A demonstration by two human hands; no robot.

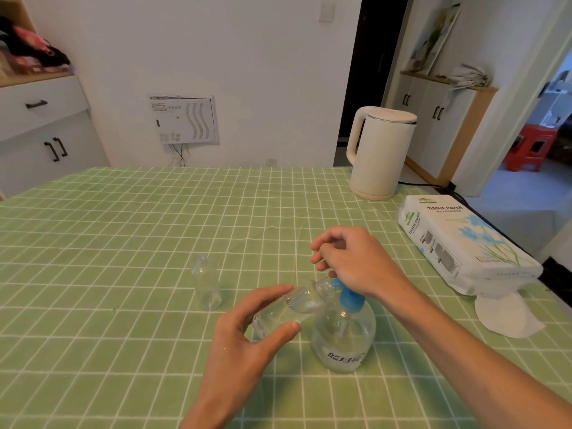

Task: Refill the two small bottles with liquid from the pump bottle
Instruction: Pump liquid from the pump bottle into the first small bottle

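- On green checked tablecloth (123, 243): pump bottle (342, 332), right hand (349, 258) pressing its blue pump (348, 297)
- left hand (247, 332) grasping tilted small bottle (288, 308) at spout
- second small bottle (205, 283) upright, left
- kettle (379, 153), tissue pack (464, 243) far right

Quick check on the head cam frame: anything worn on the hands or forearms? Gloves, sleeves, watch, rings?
Nothing visible. The left hand and right hand are both bare: no gloves, and no rings that can be made out. Both forearms are uncovered as far as the frame edge, with no sleeves, watch, bands or markings in view. Anything worn higher up the arms is out of frame.
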